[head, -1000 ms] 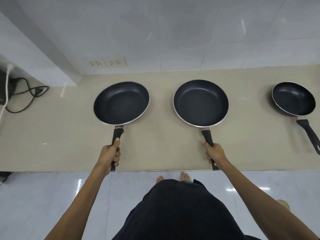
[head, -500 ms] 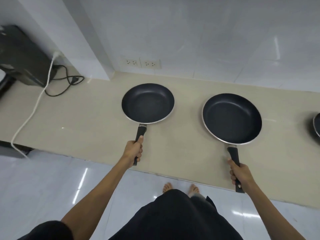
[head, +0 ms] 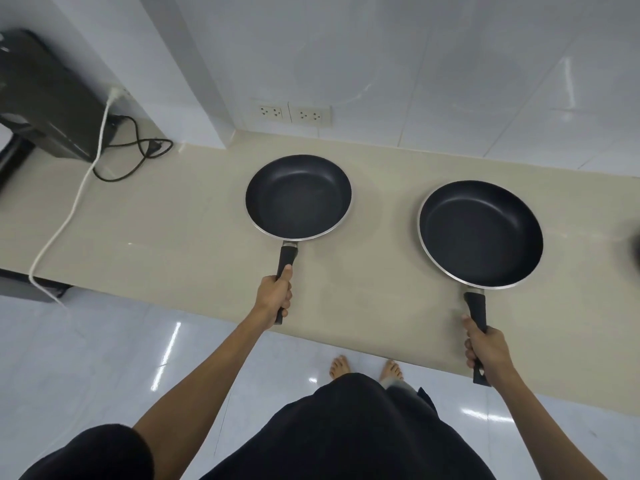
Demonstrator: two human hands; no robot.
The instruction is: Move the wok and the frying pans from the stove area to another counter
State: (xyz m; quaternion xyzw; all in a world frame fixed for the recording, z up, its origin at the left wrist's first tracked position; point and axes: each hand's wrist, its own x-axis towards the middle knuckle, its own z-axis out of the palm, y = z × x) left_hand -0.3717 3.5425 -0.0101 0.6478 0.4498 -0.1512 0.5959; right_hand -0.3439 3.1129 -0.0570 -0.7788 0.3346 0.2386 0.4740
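Now both hands are closed around black pan handles over the beige counter. The left hand grips the handle of the left frying pan, whose dark bowl lies just ahead of its knuckles. The right hand grips the handle of the right frying pan, which sits ahead of it and nearer the counter's front edge; whether either pan touches the counter cannot be told. Well left of the left hand, a black appliance stands with a white cable and a black cord. Two wall sockets sit beyond the left pan. No readable writing or brand shows on anything.
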